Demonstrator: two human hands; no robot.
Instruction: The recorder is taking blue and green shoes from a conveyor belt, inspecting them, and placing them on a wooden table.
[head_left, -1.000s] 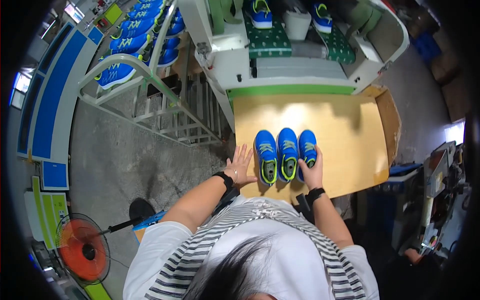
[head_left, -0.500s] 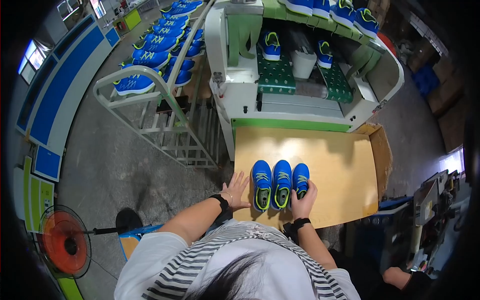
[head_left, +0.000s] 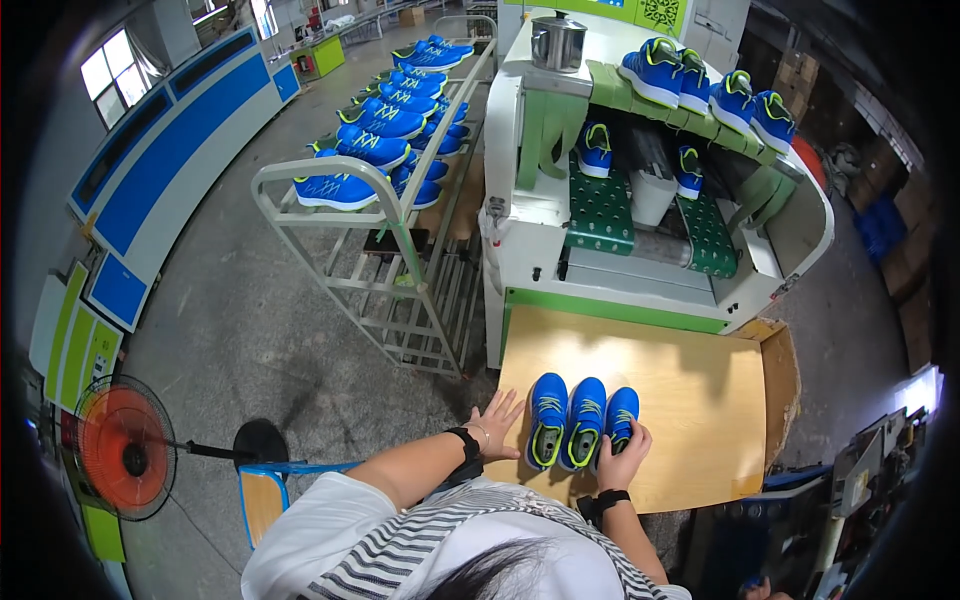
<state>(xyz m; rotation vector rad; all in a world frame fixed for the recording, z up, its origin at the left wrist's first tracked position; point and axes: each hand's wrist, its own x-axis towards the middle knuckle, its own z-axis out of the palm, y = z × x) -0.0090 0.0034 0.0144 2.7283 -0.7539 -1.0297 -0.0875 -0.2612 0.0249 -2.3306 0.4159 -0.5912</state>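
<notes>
Three blue shoes with yellow-green trim stand side by side on the wooden table [head_left: 700, 400], toes pointing away from me: left shoe [head_left: 547, 418], middle shoe [head_left: 584, 422], right shoe [head_left: 620, 415]. My left hand [head_left: 495, 425] lies flat with fingers spread on the table's left edge, just beside the left shoe. My right hand [head_left: 624, 462] is curled around the heel of the right shoe. Both wrists wear black bands.
Past the table stands a white and green conveyor machine [head_left: 650, 220] with two blue shoes on its green belts and several more on top. A metal rack [head_left: 390, 180] of blue shoes stands to the left. A red floor fan [head_left: 125, 450] is at lower left.
The camera has tilted up, so the table and shoes sit lower in view. My hands stay by the three shoes, the right one still on the right shoe's heel.
</notes>
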